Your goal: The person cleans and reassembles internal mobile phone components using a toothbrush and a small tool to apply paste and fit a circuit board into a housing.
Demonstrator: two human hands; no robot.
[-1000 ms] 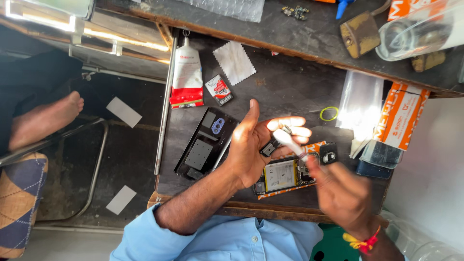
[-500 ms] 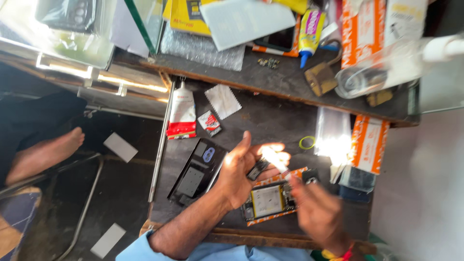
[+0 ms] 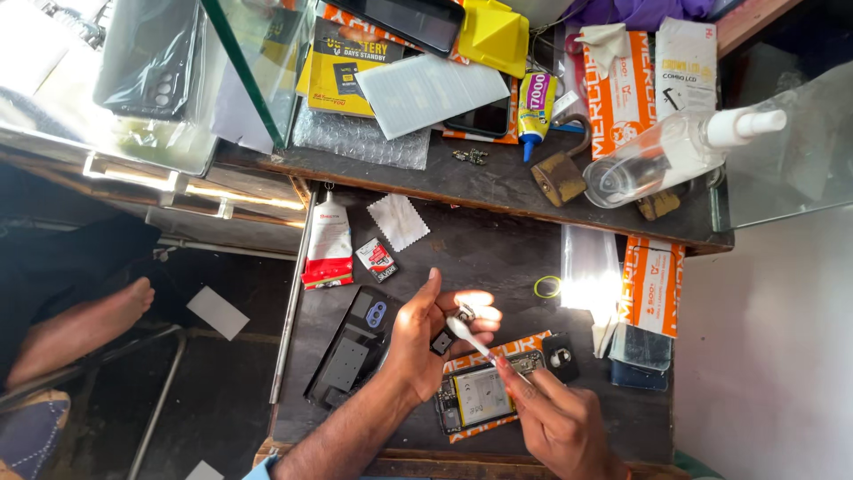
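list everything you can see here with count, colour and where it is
opened phone: 1, battery exposed, desk under the hands
phone back cover: 1, black, desk left of the hands
sachet: 1, white and red, desk's left edge
rubber band: 1, yellow, desk right of centre
padlock: 1, brass, upper shelf
spray bottle: 1, clear, lying on upper shelf
glue tube: 1, yellow, upper shelf
small part: 1, dark, in left fingertips
thin tool: 1, white, touching the part
left hand: pinching the small part
right hand: holding the thin tool
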